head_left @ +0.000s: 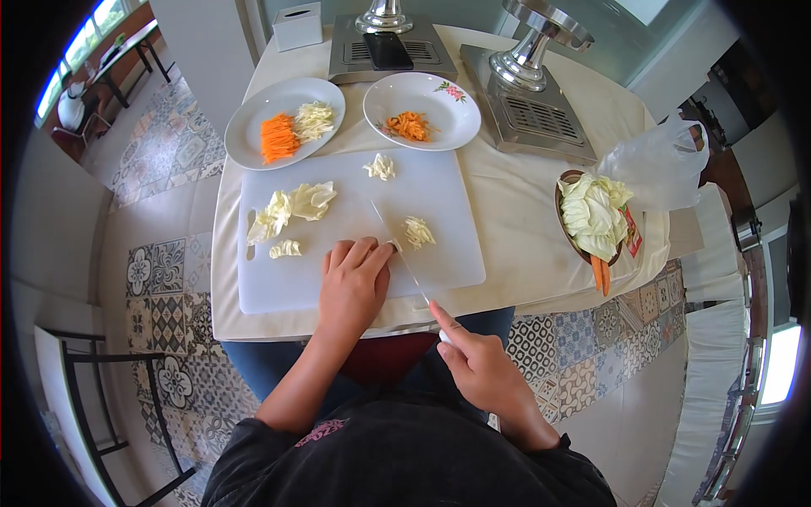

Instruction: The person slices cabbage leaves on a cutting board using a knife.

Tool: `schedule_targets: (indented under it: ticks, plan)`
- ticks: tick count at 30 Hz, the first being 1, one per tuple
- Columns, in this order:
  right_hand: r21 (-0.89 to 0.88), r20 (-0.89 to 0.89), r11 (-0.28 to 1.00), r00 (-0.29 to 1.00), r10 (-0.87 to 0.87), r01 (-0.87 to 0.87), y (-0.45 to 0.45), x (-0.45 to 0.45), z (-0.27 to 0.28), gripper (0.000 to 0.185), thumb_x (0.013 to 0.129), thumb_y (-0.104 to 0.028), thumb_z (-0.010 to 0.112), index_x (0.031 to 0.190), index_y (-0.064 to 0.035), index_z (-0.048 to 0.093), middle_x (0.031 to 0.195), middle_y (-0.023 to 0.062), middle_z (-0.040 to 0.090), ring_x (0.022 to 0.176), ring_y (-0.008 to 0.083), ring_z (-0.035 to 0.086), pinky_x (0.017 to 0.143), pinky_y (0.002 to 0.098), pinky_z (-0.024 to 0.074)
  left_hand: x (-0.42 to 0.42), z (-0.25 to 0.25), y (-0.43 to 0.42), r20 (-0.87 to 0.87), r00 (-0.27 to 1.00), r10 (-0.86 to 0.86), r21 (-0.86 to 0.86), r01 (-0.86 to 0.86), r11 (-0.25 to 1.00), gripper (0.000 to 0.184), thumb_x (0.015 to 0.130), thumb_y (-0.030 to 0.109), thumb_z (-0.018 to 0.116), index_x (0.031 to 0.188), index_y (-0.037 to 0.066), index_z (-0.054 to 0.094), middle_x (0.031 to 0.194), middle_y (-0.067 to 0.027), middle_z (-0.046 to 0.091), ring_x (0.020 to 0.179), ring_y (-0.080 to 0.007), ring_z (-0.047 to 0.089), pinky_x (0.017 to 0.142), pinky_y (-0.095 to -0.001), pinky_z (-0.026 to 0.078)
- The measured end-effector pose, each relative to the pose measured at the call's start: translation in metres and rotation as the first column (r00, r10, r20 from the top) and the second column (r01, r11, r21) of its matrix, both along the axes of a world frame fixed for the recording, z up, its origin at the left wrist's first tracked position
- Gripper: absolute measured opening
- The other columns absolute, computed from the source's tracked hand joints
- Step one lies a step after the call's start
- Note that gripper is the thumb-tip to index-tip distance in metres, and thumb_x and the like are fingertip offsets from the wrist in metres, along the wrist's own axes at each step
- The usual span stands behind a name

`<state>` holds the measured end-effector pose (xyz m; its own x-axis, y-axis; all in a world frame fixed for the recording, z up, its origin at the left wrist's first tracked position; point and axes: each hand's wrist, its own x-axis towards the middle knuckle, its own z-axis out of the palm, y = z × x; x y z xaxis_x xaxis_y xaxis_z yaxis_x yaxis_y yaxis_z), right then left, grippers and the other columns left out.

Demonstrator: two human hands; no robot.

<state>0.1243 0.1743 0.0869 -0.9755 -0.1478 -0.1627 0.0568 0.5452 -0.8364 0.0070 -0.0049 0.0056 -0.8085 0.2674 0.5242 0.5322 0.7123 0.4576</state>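
Note:
My right hand (pixel 481 363) is wrapped round the handle of a knife (pixel 401 253), index finger along its spine. The thin blade lies over the white cutting board (pixel 287 173), pointing away from me. Just left of the blade, my left hand (pixel 356 275) presses down with bent fingers on a small pale piece of cabbage, mostly hidden under the fingertips. Shredded cabbage (pixel 418 231) sits right of the blade, and another small heap (pixel 380 166) is near the board's far edge. Larger cabbage leaves (pixel 291 207) and a small curled piece (pixel 285 248) rest on the left.
Behind the board, a plate (pixel 241 139) holds carrot and pale shreds; a flowered plate (pixel 465 127) holds orange shreds. Farther back are metal stands (pixel 541 118), a phone (pixel 388 52) and a tissue box (pixel 297 27). Cabbage (pixel 594 211), carrots (pixel 601 275) and a plastic bag (pixel 659 165) are right.

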Motion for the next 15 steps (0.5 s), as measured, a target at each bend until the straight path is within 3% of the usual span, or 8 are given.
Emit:
schedule_targets:
  ticks: [6,12,15]
  plan:
    - [-0.016,0.084,1.000,0.996,0.000,0.002,0.003,0.003,0.006,0.056,0.098,-0.008,0.055,0.152,-0.0065,0.040,0.073,0.0270,0.058,0.067,0.0444,0.059,0.064,0.0401,0.0485,-0.002,-0.001,-0.001,-0.012,1.000,-0.007,-0.029,0.007,1.000,0.024,0.083,0.007,0.068,0.107,0.011,0.068,0.108,-0.0032,0.065,0.099,-0.0271,0.059,0.087,-0.0412,0.045]
    - [0.016,-0.027,1.000,1.000,-0.007,0.008,-0.007,-0.009,-0.014,0.056,0.097,-0.008,0.056,0.151,-0.0086,0.042,0.073,0.0273,0.059,0.067,0.0444,0.060,0.065,0.0465,0.0473,-0.002,-0.003,0.000,-0.032,0.999,0.013,-0.038,-0.014,0.999,0.024,0.085,0.008,0.066,0.109,0.010,0.067,0.110,-0.0036,0.066,0.100,-0.0270,0.060,0.087,-0.0412,0.045]
    - [-0.046,-0.103,0.999,0.994,-0.032,0.027,-0.008,-0.014,-0.027,0.053,0.098,-0.007,0.057,0.150,-0.0090,0.045,0.068,0.0221,0.047,0.059,0.0257,0.036,0.063,0.0284,0.0433,-0.001,-0.004,-0.001,-0.034,0.999,0.017,-0.037,-0.018,0.999,0.023,0.085,0.008,0.066,0.108,0.009,0.067,0.110,-0.0043,0.066,0.100,-0.0276,0.060,0.087,-0.0417,0.045]
